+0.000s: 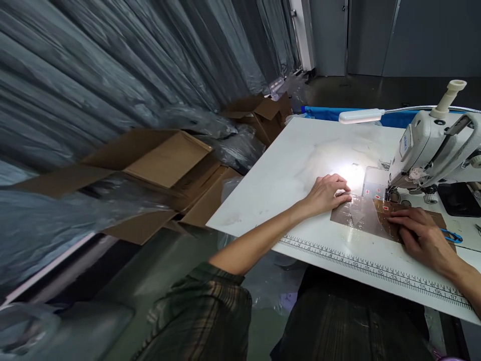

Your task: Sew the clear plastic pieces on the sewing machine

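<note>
A brown flat piece (370, 216) with a shiny clear layer lies on the white sewing table (296, 165), under the foot of a white sewing machine (432, 148). My left hand (327, 194) rests flat on the piece's left end, fingers stretched out. Fingers together, my right hand (421, 235) presses flat on its right part, just in front of the needle area. A blue-handled tool (453, 235) lies beside my right hand; whether the hand touches it I cannot tell.
A ruler strip (376, 268) runs along the table's near edge. A white lamp (361, 116) on a flexible neck lights the work area. Open cardboard boxes (158, 170) and plastic-wrapped rolls (112, 65) stand to the left of the table.
</note>
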A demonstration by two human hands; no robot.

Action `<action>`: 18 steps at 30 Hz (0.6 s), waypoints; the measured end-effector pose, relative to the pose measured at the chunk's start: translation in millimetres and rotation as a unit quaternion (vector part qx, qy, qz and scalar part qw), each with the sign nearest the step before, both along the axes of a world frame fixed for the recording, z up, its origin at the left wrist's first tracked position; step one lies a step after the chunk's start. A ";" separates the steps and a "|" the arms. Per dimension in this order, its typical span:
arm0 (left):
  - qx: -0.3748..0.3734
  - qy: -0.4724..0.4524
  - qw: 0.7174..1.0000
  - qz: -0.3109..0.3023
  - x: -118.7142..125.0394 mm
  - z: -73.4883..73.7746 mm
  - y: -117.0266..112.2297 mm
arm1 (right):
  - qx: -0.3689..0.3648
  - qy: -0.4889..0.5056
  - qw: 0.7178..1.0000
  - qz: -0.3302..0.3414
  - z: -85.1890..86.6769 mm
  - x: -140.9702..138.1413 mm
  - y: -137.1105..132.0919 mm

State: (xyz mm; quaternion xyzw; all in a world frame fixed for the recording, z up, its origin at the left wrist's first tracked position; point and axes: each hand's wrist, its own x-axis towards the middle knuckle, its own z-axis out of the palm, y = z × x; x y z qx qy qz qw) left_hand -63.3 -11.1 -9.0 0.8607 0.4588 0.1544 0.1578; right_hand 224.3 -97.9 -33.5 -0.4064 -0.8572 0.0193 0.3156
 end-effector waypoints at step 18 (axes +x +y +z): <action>-0.064 -0.036 0.990 0.117 35.0 36.6 113.8 | 0.038 -0.039 0.993 -0.104 -5.5 -0.6 25.7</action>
